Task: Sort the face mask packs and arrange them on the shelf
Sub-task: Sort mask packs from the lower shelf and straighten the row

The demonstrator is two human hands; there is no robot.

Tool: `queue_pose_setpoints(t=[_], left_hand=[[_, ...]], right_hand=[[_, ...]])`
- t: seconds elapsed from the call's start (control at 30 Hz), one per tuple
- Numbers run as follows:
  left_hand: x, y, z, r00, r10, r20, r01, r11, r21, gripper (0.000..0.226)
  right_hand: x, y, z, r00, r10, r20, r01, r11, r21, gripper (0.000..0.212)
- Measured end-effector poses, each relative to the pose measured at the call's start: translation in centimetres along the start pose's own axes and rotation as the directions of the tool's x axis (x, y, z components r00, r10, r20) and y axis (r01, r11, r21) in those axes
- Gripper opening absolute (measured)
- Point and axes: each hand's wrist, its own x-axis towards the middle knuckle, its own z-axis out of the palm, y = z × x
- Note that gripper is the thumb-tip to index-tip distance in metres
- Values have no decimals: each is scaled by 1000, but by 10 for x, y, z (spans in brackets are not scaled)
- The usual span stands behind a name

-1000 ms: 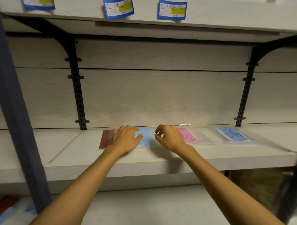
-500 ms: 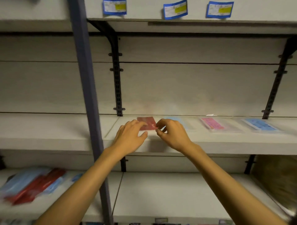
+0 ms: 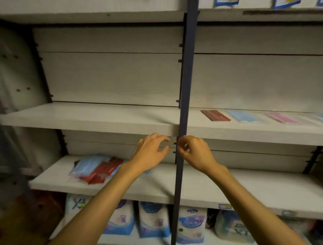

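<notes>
On the upper right shelf (image 3: 244,132) lie a dark red mask pack (image 3: 215,115), a light blue pack (image 3: 245,116) and a pink pack (image 3: 281,118) in a row. A loose heap of blue and red mask packs (image 3: 95,168) sits on the lower left shelf (image 3: 87,188). My left hand (image 3: 151,151) hovers in front of the shelves with relaxed fingers, holding nothing. My right hand (image 3: 194,151) hangs beside it with loosely curled fingers, also holding nothing. Both hands are below the upper shelf's edge and to the right of the heap.
A dark blue upright post (image 3: 185,105) runs vertically between my hands and the shelves. The upper left shelf (image 3: 87,119) is bare. White and blue bagged goods (image 3: 153,222) stand on the bottom level. Blue price tags (image 3: 225,1) hang at the top right.
The view swung left and down. Both hands came off the packs on the upper shelf and dropped below its edge; the heap on the lower left shelf came into view.
</notes>
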Motion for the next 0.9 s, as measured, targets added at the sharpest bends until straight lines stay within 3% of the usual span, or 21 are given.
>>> queue_pose_setpoints(t=[0.27, 0.57, 0.9], left_hand=[[-61, -120, -15, 992, -111, 58, 108, 993, 49, 34], [-76, -261, -34, 974, -223, 29, 222, 975, 27, 28], [-88, -417, -56, 908, -412, 78, 413, 911, 8, 27]], right_hand=[[9, -82, 92, 994, 8, 111, -9, 1000, 5, 21], [73, -144, 204, 986, 38, 165, -38, 999, -4, 22], [133, -199, 329, 956, 129, 262, -128, 992, -22, 13]])
